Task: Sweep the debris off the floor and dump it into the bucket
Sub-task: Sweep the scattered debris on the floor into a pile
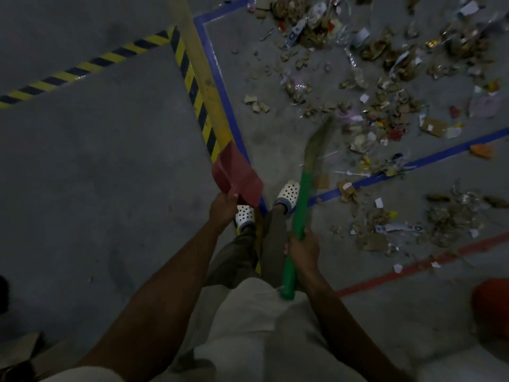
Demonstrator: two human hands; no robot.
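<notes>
We saw the debris point(385, 111), torn cardboard, paper scraps and crinkled clear plastic, strewn over the far right of the dull grey floor point(96, 175). A red-orange rounded shape point(491, 304) was cut off at the near right edge. The left grip point(221, 209) clenched a flat red dustpan point(237, 175). The right grip point(301, 248) wrapped the broom point(296, 224) by its smooth green handle; its bristles were blurred.

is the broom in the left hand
No, the left hand grips the red dustpan, while the right hand grips the broom by its green handle.
</notes>
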